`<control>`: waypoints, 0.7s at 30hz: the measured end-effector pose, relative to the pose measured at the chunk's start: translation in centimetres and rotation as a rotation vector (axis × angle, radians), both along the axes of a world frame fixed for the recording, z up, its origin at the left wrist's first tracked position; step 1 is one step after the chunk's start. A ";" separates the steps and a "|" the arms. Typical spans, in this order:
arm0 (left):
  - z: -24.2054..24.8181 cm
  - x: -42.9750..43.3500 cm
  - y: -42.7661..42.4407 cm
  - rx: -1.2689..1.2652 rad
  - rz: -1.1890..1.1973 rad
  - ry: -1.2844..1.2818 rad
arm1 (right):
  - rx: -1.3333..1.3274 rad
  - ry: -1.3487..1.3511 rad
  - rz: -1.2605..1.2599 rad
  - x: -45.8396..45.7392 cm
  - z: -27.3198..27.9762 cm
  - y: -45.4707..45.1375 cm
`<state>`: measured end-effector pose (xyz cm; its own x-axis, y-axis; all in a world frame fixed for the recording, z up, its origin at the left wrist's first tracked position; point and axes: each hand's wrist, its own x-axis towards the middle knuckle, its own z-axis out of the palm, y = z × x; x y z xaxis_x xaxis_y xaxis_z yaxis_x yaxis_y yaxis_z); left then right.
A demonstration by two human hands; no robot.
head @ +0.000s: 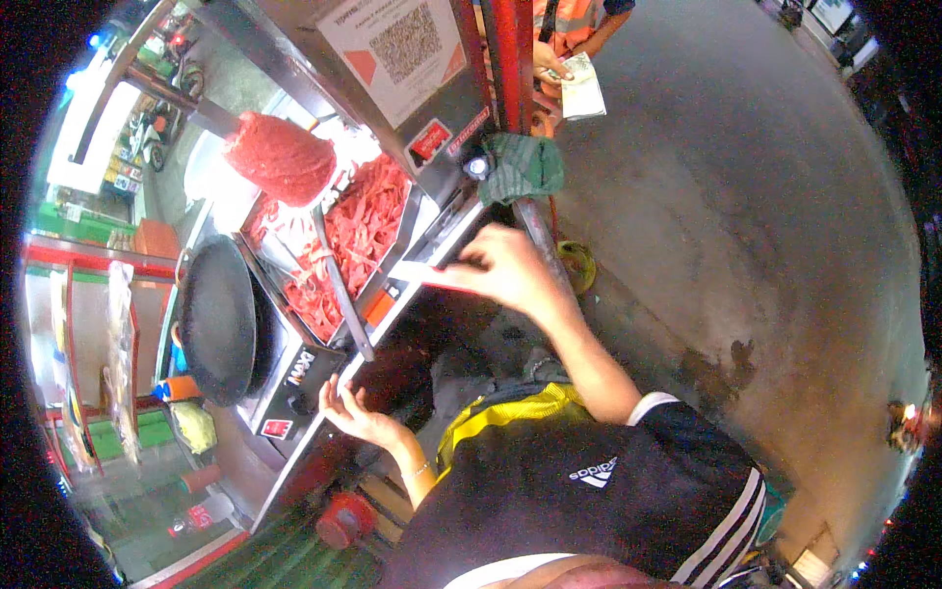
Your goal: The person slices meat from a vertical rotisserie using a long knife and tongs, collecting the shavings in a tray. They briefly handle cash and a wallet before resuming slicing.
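My right hand (504, 269) is raised near the front rail of a food stall, its fingers blurred; whether it grips anything cannot be told. Below the corner of the stove, my left hand (360, 416) is held with fingers apart and nothing in it. Between and beyond them, a metal tray (324, 340) holds many strips of sliced meat (364, 235), with a long metal utensil (340, 287) lying across it. Above the tray is a large cone of meat (280, 158) on a spit. A black pan (221, 320) sits beside the tray.
A green cloth (521, 168) hangs at the stall's corner near a red post (513, 66). Beyond the post, another person's hand (550, 66) holds papers (583, 87). A red container (344, 519) stands low beside me. A plastic bottle (202, 514) lies at the lower left.
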<state>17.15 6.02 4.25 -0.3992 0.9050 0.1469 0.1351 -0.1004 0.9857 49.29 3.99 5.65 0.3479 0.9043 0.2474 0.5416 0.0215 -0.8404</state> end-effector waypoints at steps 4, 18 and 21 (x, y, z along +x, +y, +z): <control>0.9 -0.4 -1.1 0.067 0.047 0.053 | 0.472 -0.172 -0.796 12.9 3.6 -1.9; 4.8 2.1 -0.6 0.214 -0.331 -0.084 | 0.130 0.072 -0.837 25.5 0.8 3.7; 5.5 2.8 0.4 -0.004 -0.578 -0.198 | 0.268 0.068 -0.843 21.7 3.0 1.1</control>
